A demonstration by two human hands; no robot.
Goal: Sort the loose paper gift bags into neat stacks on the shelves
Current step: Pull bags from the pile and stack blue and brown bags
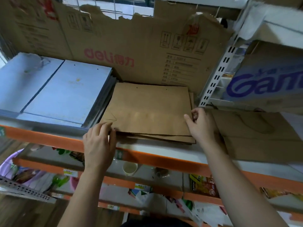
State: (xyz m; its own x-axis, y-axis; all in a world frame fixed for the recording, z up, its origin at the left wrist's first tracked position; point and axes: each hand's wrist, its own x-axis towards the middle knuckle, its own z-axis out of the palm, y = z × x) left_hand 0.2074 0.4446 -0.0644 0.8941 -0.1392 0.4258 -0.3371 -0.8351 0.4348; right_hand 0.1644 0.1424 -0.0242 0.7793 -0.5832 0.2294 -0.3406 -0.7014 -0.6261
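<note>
The person is squaring up the brown bag stack (pixel 150 108) on the shelf (pixel 155 159): the left hand (pixel 98 145) is gripping its front-left corner and the right hand (pixel 199 125) is pinching its right edge. A loose bag (pixel 255 133) is lying just right of the stack, probably needing to be lifted on next.

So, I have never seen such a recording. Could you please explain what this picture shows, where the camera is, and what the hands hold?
There is no machine here: a person wears one camera on the head, so you look down along both arms. The left hand and right hand each grip one side of a stack of brown paper bags with curled fingers; it lies on an orange-edged shelf. Left of it lies a stack of pale bags, behind stands a cardboard box, and right of it lies another brown bag.
</note>
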